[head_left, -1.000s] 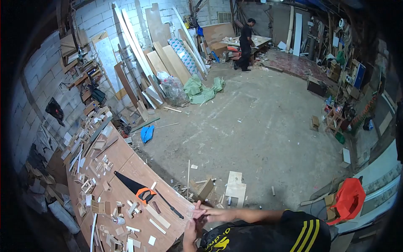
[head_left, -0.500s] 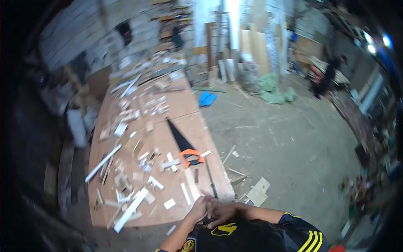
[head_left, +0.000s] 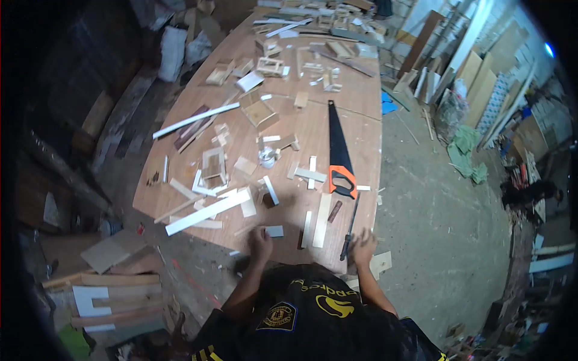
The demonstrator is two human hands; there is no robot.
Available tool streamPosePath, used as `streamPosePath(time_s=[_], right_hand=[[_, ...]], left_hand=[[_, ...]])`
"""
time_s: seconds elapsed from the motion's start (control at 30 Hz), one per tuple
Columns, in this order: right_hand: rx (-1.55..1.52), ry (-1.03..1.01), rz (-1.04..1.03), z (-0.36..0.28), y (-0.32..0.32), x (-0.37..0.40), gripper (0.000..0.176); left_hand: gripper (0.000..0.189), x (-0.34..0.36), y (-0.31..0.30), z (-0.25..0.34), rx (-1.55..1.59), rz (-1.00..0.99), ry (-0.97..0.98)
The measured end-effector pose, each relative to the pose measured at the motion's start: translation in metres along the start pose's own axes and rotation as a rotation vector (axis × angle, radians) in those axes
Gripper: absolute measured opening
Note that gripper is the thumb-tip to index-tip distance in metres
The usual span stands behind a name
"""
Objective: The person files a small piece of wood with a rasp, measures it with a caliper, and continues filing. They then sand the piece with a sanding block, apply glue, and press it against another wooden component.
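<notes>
At the near edge of the wooden table, my left hand is closed, with a small white piece just beside its fingers; I see nothing held in it. My right hand has its fingers apart at the table's right corner. Close to its left lies a thin tool with a dark handle. Farther up are a handsaw with an orange grip, a pale wood strip, a narrower white strip, a dark red-brown piece and two crossed strips.
A long white strip, an open wooden box and many offcuts lie on the left and far table. Boards lean at the back right, near green cloth. A person is low down at far right. Scrap boards lie lower left.
My hands were together at the table's near edge; they are now apart, left and right. The camera view has turned right and tilted down, so the table stands more centrally.
</notes>
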State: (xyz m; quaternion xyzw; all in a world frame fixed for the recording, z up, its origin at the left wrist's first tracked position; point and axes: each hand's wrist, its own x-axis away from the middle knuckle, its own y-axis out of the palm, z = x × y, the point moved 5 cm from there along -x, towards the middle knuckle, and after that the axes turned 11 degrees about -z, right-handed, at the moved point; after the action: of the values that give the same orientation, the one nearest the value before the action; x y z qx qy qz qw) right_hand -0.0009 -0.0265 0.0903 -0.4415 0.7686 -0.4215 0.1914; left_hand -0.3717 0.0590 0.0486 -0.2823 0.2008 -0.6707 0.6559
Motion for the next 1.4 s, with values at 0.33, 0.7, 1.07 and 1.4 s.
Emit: streamPosePath(time_s=[0.33, 0.7, 1.07, 1.4], right_hand=[[0.085, 0.625, 0.01, 0.071, 0.046, 0.0, 0.052], [0.146, 0.684, 0.199, 0.062, 0.047, -0.01, 0.038], [0.176, 0.765, 0.131, 0.065, 0.047, -0.012, 0.041], [0.276, 0.726, 0.218, 0.071, 0.051, -0.01, 0.037]], left_hand=[[0.042, 0.025, -0.033, -0.112, -0.252, 0.632, -0.599], [0.037, 0.007, -0.014, -0.095, 0.039, 0.809, -0.988], [0.037, 0.005, -0.015, -0.099, -0.145, 0.666, -1.137], [0.038, 0.005, -0.008, -0.142, -0.261, 0.823, -1.031]])
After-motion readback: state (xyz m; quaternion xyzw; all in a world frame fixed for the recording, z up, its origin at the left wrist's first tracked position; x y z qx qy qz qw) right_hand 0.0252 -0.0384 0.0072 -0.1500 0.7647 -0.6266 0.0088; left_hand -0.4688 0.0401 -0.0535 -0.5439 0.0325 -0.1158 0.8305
